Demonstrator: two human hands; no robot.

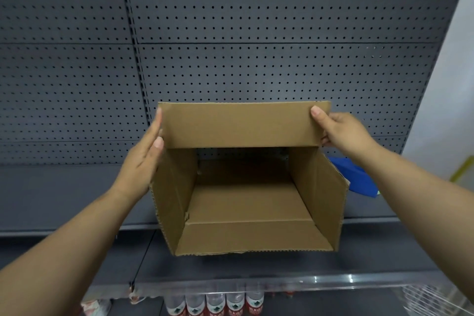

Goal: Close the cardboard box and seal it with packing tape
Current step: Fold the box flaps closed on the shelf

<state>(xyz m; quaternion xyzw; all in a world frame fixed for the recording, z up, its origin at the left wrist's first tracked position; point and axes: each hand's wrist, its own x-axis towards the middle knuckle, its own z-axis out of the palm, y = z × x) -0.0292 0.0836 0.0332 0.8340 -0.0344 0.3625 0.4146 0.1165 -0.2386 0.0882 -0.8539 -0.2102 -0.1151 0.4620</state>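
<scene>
A brown cardboard box [246, 202] is held up in front of a grey shelf, its open side facing me and its inside empty. Its far flap [238, 124] stands upright. My left hand [143, 159] lies flat with straight fingers against the box's left side and the flap's left edge. My right hand [341, 131] pinches the flap's right end, thumb on the inner face and fingers behind. No packing tape is in view.
A grey pegboard wall [230, 33] rises behind a dark grey shelf [64, 200]. A blue object [356, 177] lies on the shelf to the right of the box. Several bottles [215, 303] stand on a lower shelf, behind a clear rail.
</scene>
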